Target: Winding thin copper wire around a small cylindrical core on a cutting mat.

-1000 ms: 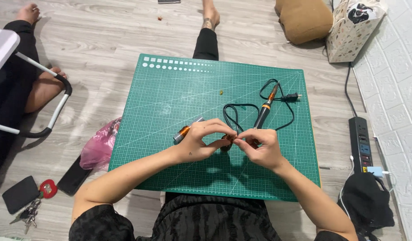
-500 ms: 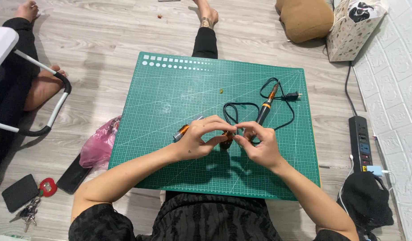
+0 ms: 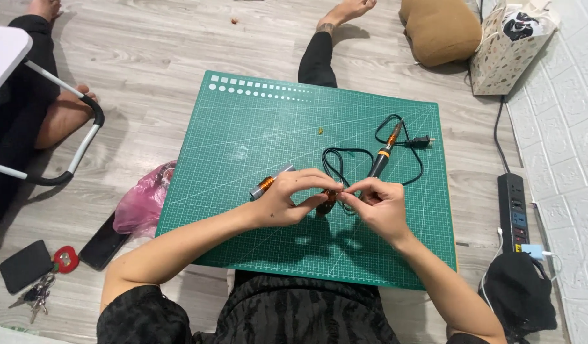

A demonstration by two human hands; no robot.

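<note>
— Head view, starting at your left: what's beside the mat?

— A dark wallet (image 3: 25, 265) with keys (image 3: 32, 294) lies on the wood floor, then a black phone (image 3: 102, 242) and a crumpled pink plastic bag (image 3: 141, 200) just off the edge of the green cutting mat (image 3: 243, 140).

— And your hands?

— Your left hand (image 3: 287, 200) is curled, fingertips pinching a small copper-coloured part (image 3: 329, 199) over the near middle of the mat. Just behind that hand a grey cylinder with a copper-wound end (image 3: 268, 183) lies on the mat. Your right hand (image 3: 377, 207) meets the left at the same small part, its fingertips closed on it too; how the part is shaped you cannot tell, since the fingers cover most of it.

— Further right?

— A black and orange soldering iron (image 3: 382, 156) lies on the mat with its black cord (image 3: 345, 162) looped round it. Off the mat, a black power strip (image 3: 514, 210) sits along the white wall, and a dark cloth (image 3: 520, 296) lies near your right elbow.
</note>
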